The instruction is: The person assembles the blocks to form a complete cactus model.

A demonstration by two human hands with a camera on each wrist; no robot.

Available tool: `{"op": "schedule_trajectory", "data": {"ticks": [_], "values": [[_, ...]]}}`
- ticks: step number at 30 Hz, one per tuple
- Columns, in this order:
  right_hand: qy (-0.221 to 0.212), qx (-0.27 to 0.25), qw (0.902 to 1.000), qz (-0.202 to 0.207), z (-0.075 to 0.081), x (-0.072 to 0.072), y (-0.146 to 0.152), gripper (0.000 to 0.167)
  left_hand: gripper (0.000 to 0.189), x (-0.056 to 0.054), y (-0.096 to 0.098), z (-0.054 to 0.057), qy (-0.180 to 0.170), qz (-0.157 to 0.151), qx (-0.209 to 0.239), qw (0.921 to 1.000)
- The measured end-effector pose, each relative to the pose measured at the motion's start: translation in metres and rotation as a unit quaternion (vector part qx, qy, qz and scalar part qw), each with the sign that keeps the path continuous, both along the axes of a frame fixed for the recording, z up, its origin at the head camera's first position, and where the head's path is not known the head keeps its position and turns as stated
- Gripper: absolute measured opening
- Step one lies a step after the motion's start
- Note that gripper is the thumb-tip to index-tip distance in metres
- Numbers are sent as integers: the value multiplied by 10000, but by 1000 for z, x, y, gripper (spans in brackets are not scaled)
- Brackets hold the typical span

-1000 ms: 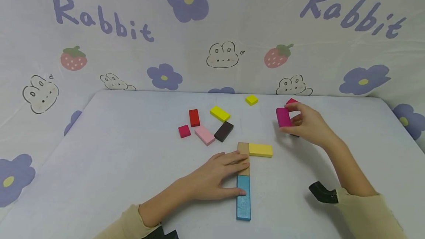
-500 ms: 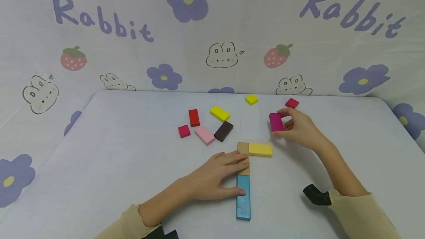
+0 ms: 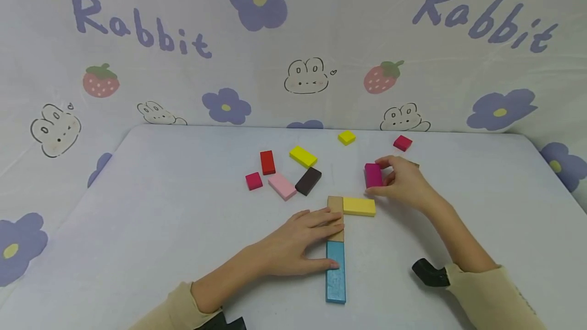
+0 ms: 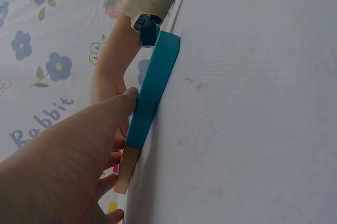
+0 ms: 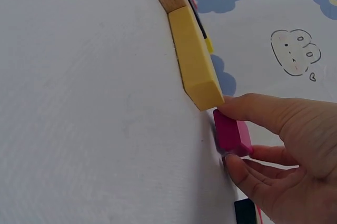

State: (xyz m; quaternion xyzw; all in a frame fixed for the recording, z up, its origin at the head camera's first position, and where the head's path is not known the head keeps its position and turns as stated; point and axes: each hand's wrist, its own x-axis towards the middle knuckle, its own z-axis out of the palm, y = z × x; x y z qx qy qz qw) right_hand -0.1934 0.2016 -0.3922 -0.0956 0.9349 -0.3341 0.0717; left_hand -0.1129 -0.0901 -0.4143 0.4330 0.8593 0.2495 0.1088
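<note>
Filling the upper part of the head view, a pale cloth [image 3: 174,80] carries "Rabbit" lettering, purple flowers, strawberries and rabbit faces. A white surface [image 3: 137,248] spreads below it. A beige left sleeve [image 3: 169,309] enters at lower left and a beige right sleeve [image 3: 488,299] at lower right.

Reaching to the lower centre, the left hand [image 3: 295,248] lies with fingers extended and spread, fingertips on the wooden block and thumb on the blue one, gripping neither. Right of centre, the right hand [image 3: 405,183] pinches an upright magenta block [image 3: 373,175] between thumb and fingers, just behind the yellow block; whether it touches the surface is hard to tell.

The long blue block [image 3: 335,286] lies at lower centre, its far end against the wooden block [image 3: 335,202]. The yellow block [image 3: 359,207] extends rightward from the wooden block's far end, touching its side.

Above centre lie a dark brown block [image 3: 309,181], a pink block [image 3: 282,187], a bright yellow block [image 3: 303,157] and a red block [image 3: 268,162]. Smallest are a crimson cube [image 3: 254,181] left of the pink block, a yellow cube [image 3: 346,137] at upper centre and a crimson piece [image 3: 402,143] at upper right.
</note>
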Motion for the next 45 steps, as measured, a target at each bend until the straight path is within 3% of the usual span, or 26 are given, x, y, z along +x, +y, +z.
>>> {"op": "schedule_trajectory", "data": {"ticks": [9,18,45], "values": [[85,62,9999,-6,-3,2,-2,75,72,1,0,0,15,-30,13,10000],[-34,-90,10000,10,-1,2,1,55,74,0,-1,-3,19,-29,33,10000],[-64,-201,9992,343,0,5,8,48,73,2,-2,-2,-60,-76,78,9999]]}}
